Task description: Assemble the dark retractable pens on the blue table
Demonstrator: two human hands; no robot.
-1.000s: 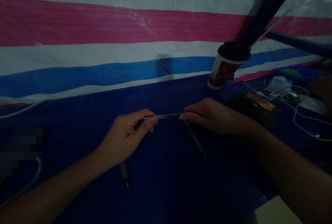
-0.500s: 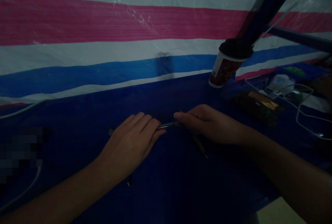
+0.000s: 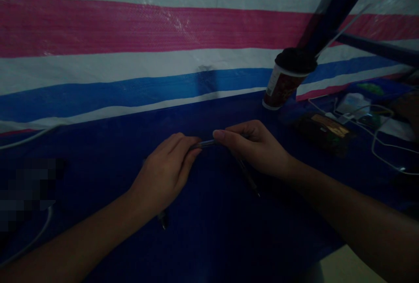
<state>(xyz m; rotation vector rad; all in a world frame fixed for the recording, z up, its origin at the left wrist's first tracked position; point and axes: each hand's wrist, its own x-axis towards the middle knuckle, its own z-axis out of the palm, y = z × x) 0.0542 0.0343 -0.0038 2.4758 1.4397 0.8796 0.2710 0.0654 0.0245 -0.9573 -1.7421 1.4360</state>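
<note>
A slim pen [image 3: 207, 143] with a clear barrel spans the gap between my two hands, a little above the table. My left hand [image 3: 166, 167] is closed, thumb and fingers pinching the pen's left end. On its other end, the thumb and fingers of my right hand [image 3: 260, 147] are closed in a pinch; both tips are covered. Below my right hand, a dark pen [image 3: 248, 176] lies slanted on the blue table [image 3: 209, 226], its upper part hidden. The tip of another dark pen [image 3: 163, 220] pokes out beneath my left wrist.
A dark red paper cup [image 3: 284, 84] with a black lid stands at the back right. Beyond my right arm are a dark packet [image 3: 324, 132] and tangled white cables [image 3: 375, 143]. A striped sheet [image 3: 131, 29] hangs behind the table. The light is dim.
Both hands have risen slightly in view with the pen, and the right has shifted a little left. The gap between them is slightly narrower. The pens on the table stay put.
</note>
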